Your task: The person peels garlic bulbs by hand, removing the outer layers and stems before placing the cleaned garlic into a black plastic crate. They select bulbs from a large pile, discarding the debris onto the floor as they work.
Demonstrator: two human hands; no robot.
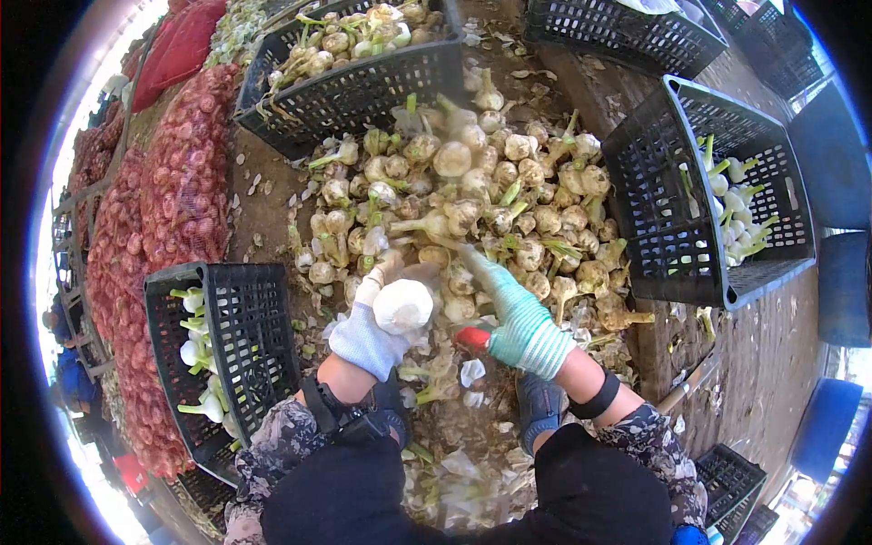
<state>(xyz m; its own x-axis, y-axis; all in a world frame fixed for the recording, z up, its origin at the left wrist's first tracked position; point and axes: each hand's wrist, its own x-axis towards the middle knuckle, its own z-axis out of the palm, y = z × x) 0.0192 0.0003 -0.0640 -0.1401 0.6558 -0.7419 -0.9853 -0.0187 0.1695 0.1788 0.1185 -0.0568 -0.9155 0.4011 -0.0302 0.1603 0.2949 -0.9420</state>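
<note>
My left hand (371,338), in a white knit glove with tan fingertips, holds a clean white garlic bulb (402,307) on its right side. To the right, my right hand (525,325) wears a teal and white striped glove. Its fingers wrap round a tool with a red handle (472,339); the working end does not show clearly. That hand's fingertips are blurred and point at a heap of untrimmed garlic (536,218). Just above both hands, a garlic bulb with a long stem (436,224) lies at the near side of the heap.
Black crates hold garlic: one at left (250,313), one at right (649,195), one at the back (354,91). Another crate (627,36) stands back right. Red mesh sacks (186,173) line the left. Skins litter the floor round my shoes (542,413). Blue barrels (827,427) stand far right.
</note>
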